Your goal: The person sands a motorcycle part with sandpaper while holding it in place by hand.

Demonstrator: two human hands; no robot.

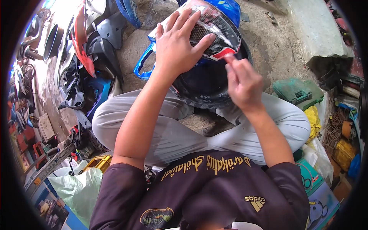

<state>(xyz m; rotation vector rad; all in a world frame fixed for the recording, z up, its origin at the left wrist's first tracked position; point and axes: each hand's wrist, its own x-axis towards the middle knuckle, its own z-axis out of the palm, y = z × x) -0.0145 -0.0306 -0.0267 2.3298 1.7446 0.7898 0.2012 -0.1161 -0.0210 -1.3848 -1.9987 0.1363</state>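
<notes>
A glossy panel [220, 36] with a black mesh pattern, white marks and a red-and-white edge lies over a black round basin [203, 82] between the person's legs. My left hand [180, 42] rests on the panel's upper left part, fingers spread, holding nothing. At the panel's lower right corner, my right hand [244, 82] is closed, with a fingertip at the red edge; it is slightly blurred, and whatever it may hold is hidden. Blue plastic parts [226, 9] show behind the panel and at its left.
Red, grey and black fairing pieces [80, 42] are piled at the left. A green case [297, 92] and a yellow bag [313, 119] lie at the right, below a concrete block [318, 30]. A pale plastic bag [78, 189] sits at the lower left.
</notes>
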